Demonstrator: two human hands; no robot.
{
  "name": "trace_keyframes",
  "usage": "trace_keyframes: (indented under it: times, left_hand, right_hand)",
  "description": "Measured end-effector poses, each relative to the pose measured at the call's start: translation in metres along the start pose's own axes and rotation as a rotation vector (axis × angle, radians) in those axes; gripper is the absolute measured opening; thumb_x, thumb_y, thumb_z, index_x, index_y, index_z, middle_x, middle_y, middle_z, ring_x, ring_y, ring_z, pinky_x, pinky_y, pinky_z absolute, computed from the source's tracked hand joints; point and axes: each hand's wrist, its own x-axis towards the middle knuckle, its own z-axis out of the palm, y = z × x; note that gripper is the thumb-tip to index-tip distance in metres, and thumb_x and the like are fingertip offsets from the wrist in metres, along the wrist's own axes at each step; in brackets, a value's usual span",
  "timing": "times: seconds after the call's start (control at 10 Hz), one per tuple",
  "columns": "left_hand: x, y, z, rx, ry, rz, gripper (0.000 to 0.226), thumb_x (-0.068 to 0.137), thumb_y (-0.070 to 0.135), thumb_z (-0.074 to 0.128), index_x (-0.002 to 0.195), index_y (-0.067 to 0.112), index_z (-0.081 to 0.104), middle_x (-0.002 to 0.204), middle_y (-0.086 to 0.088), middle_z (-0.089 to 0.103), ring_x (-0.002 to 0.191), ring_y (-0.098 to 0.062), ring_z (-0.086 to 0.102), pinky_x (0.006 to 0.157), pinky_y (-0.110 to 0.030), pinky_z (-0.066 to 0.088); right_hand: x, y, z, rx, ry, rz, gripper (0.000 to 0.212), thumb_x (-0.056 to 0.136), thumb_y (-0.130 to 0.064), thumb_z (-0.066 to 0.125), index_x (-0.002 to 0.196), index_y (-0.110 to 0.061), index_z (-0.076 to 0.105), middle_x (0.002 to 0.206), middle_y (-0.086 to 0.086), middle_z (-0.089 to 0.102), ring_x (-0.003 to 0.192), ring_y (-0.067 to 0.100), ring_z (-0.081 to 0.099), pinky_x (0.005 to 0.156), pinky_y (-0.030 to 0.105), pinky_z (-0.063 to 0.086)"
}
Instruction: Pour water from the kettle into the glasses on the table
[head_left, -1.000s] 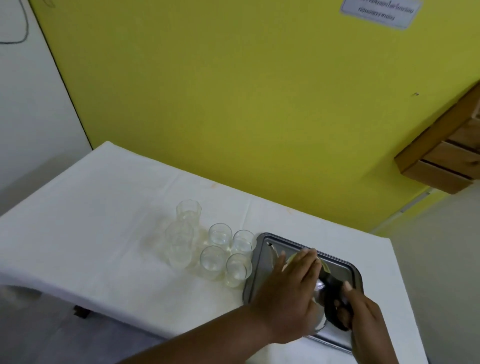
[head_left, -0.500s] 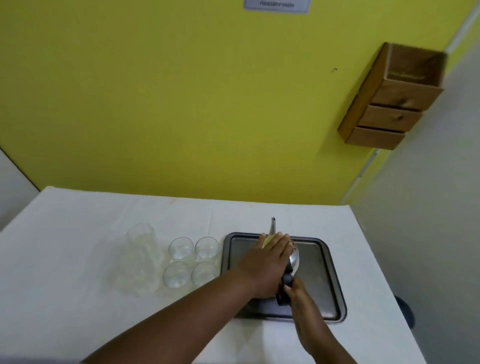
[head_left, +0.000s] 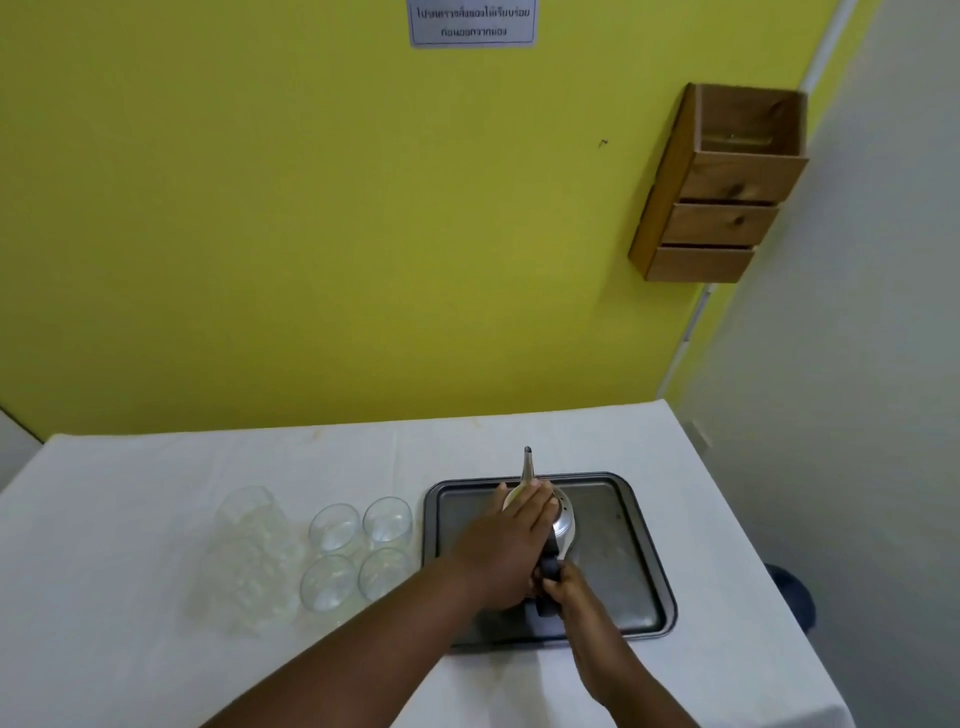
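Two hands on the kettle (head_left: 558, 525) right now, so we're at the grab-and-lift stage. Our left hand (head_left: 506, 545) lies flat over the top of it, fingers (head_left: 530, 501) together and stretched toward the spout (head_left: 527, 465), basically pressing on the lid. Our right hand (head_left: 563, 587) is curled tight round the dark handle (head_left: 549, 569) at the near side. The kettle sits in the dark metal tray (head_left: 639, 566), spout pointing away from us toward the yellow wall (head_left: 311, 234).

The glasses are all just left of the tray on the white tablecloth (head_left: 130, 519): four short round glasses (head_left: 358, 551) in a square block, and beyond them some taller glasses (head_left: 244, 556), which look stacked or bunched, hard to tell how many. We can't tell whether any of them has water in it yet.

How we'd do this bit well, just our take: lift straight up off the tray first, then swing left. The nearest short glasses stand right at the tray's edge, so a low sweep could clip them. Keep the left palm on the lid so it doesn't drop off mid-tilt. Turn the spout toward the glasses before tipping, since it's long and thin and will probably throw the stream forward. Start with the far row so we aren't reaching over full ones.
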Motion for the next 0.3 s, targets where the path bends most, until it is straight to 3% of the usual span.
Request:
trace_keyframes:
  times: [0.1,0.2,0.3]
  left_hand:
    - [-0.002,0.003,0.004,0.004,0.024,0.008,0.086,0.085,0.02,0.06,0.15,0.003,0.006,0.16,-0.017,-0.001,0.146,-0.029,-0.007,0.116,-0.053,0.001]
    - [-0.004,0.0,0.001,0.002,0.06,0.011,0.088,0.079,0.009,0.059,0.149,0.003,0.006,0.16,-0.017,0.001,0.146,-0.03,-0.006,0.117,-0.05,-0.002]
    - [-0.006,-0.002,0.0,-0.063,0.084,-0.012,0.088,0.076,0.005,0.055,0.149,0.002,0.006,0.16,-0.017,0.001,0.146,-0.03,-0.005,0.116,-0.05,-0.003]
  right_hand:
    - [0.002,0.022,-0.014,-0.12,0.071,0.016,0.019,0.101,-0.015,0.049,0.103,-0.006,0.066,0.086,0.0,0.075,0.085,0.01,0.07,0.078,0.024,0.053]
    - [0.005,0.024,-0.025,-0.285,0.286,-0.013,0.031,0.098,-0.035,0.057,0.088,-0.009,0.07,0.089,0.006,0.076,0.096,0.024,0.069,0.09,0.04,0.052]
    - [0.005,0.004,-0.033,-0.309,0.472,-0.132,0.033,0.097,-0.034,0.058,0.078,-0.009,0.069,0.081,0.003,0.076,0.091,0.025,0.071,0.076,0.032,0.05]
